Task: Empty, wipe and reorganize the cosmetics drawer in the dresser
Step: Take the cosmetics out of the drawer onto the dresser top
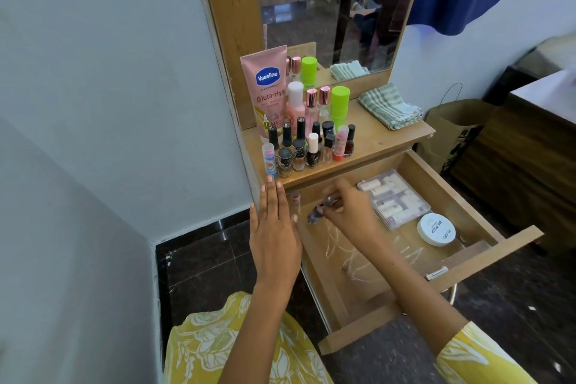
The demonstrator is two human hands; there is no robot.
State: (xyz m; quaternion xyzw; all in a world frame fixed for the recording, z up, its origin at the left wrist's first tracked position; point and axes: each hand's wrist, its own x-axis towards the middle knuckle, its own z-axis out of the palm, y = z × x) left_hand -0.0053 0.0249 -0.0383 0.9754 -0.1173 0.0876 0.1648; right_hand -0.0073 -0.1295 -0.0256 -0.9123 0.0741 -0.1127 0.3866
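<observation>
Though blur hides what it is, the right hand (349,212) pinches a small dark item (314,215) at the back left of the open wooden drawer (467,256). The left hand (274,227) lies flat, fingers spread, gripping nothing, on the drawer's left edge. A clear plastic case (394,201) and a round white lid (436,229) sit deeper right. Glossy little bottles (307,146) crowd the surface (374,150) above, beside a folded striped cloth (389,104).
</observation>
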